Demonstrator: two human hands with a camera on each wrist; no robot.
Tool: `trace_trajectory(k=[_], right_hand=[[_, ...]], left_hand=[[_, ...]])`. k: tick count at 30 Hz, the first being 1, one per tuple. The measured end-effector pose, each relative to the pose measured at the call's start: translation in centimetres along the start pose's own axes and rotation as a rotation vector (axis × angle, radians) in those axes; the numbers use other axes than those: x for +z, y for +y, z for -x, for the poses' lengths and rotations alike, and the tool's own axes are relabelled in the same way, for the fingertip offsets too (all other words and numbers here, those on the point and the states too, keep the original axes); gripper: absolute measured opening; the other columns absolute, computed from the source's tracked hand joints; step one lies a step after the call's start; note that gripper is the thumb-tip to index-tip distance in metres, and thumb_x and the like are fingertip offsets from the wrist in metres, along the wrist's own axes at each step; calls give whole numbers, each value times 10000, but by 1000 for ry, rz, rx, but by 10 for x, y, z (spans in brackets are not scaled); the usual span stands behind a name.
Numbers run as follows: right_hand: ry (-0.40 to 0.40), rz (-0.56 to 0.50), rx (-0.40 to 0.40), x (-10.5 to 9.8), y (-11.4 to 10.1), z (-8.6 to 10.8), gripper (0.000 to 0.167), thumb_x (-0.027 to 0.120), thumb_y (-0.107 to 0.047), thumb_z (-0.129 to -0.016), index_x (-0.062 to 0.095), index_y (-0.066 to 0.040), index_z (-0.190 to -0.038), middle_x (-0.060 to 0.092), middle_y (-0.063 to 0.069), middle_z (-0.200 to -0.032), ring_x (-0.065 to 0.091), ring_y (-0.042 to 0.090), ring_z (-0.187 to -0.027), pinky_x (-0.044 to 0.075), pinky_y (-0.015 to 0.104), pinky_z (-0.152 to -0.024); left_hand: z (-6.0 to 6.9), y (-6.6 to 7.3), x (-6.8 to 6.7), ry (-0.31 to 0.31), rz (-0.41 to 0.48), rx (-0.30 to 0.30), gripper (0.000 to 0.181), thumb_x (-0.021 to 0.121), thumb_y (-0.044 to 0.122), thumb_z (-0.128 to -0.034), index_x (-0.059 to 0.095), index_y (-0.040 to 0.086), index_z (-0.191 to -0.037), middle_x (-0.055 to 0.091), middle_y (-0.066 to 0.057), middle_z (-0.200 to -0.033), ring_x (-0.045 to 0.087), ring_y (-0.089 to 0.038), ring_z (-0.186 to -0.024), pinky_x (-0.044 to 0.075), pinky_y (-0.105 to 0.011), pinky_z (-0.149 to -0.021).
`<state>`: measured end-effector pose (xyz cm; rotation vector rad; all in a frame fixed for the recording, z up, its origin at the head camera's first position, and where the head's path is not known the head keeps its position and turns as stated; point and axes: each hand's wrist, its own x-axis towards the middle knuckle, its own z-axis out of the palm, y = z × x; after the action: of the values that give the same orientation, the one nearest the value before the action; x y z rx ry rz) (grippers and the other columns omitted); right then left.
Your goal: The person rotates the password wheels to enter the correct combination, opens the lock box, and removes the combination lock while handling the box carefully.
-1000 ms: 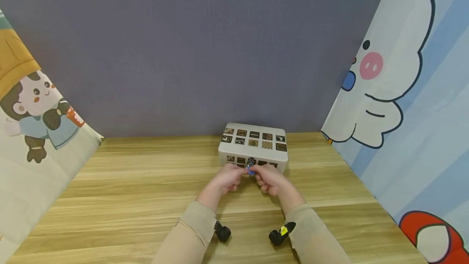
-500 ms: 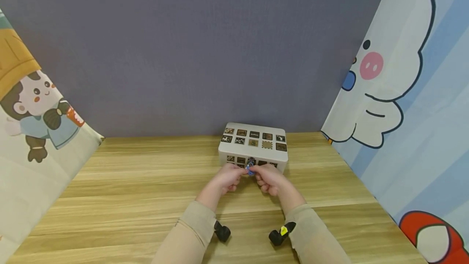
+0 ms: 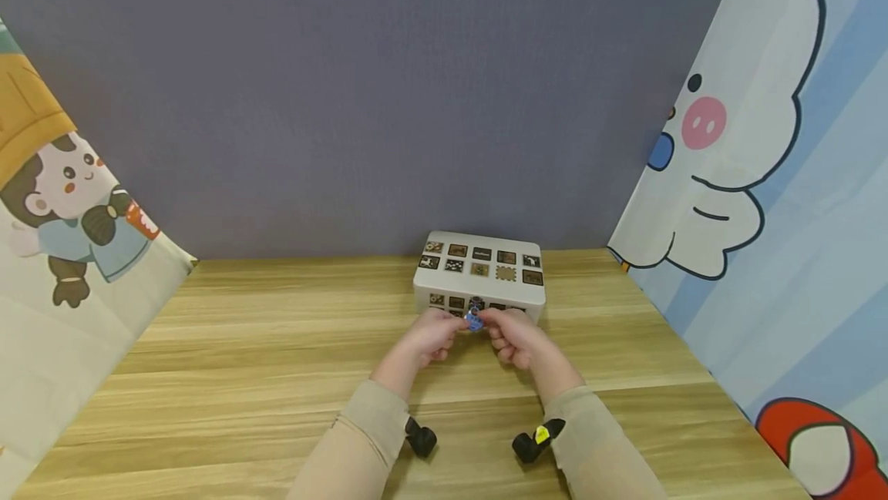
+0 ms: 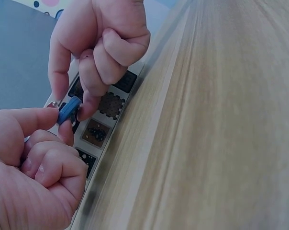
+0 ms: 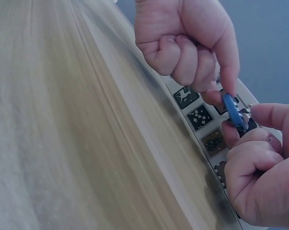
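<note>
A small blue padlock hangs at the metal clasp on the front of a white box printed with dark square pictures. My left hand pinches the padlock from the left between thumb and index finger, the other fingers curled. From the right, my right hand has its thumb and index finger bent round the padlock's other side. In the right wrist view the index tip lies by the silver part beside the padlock. Exact contact of the right thumb is partly hidden.
The box stands on a wood-grain table, close to a grey back panel. Cartoon-printed panels flank both sides. A black wrist camera sits at the left cuff and another black camera at the right.
My right hand has shifted slightly right, its fingertips parting a little from the padlock, so more of the blue body shows. The left hand and box have stayed in place.
</note>
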<state>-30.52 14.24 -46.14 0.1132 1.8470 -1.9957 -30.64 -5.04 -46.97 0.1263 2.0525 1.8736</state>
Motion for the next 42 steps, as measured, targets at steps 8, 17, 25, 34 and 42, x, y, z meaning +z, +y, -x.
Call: trace_trajectory(k=[8, 17, 25, 34, 42], right_hand=[[-6, -51, 21, -8, -4, 3, 221, 602, -216, -985, 639, 1, -971, 337, -92, -563, 245, 26, -435, 196, 175, -381], [-31, -52, 35, -12, -5, 4, 249, 604, -233, -993, 666, 6, -1022, 344, -101, -559, 250, 23, -437, 197, 172, -385], [-28, -38, 48, -14, -5, 6, 286, 595, -255, -1007, 657, 15, -1077, 328, -112, -559, 247, 15, -436, 188, 165, -387], [-23, 1, 30, -14, -6, 8, 370, 670, -322, -979, 672, 24, -1109, 334, -105, -548, 253, 30, -450, 200, 173, -400], [-11, 47, 8, -10, -3, 5, 282, 711, -290, -951, 731, -11, -993, 355, -80, -547, 267, 52, -462, 220, 191, -404]], left_hand=[[0, 0, 0, -10, -6, 11, 248, 657, 195, -979, 708, -34, -1061, 369, 87, -547, 325, -50, -450, 322, -179, -409], [0, -1, 0, -20, 4, 7, 269, 649, 187, -985, 699, -52, -1098, 364, 88, -544, 318, -46, -451, 319, -177, -410], [2, 0, -1, -22, 1, 1, 262, 640, 193, -993, 704, -37, -1099, 375, 82, -559, 328, -52, -459, 323, -181, -421], [3, 1, -1, -30, 16, 1, 255, 638, 198, -996, 704, -35, -1075, 374, 84, -565, 315, -53, -464, 305, -187, -420], [4, 1, -2, -32, 12, -6, 250, 621, 192, -1001, 706, -30, -1077, 382, 85, -570, 320, -53, -468, 310, -184, -427]])
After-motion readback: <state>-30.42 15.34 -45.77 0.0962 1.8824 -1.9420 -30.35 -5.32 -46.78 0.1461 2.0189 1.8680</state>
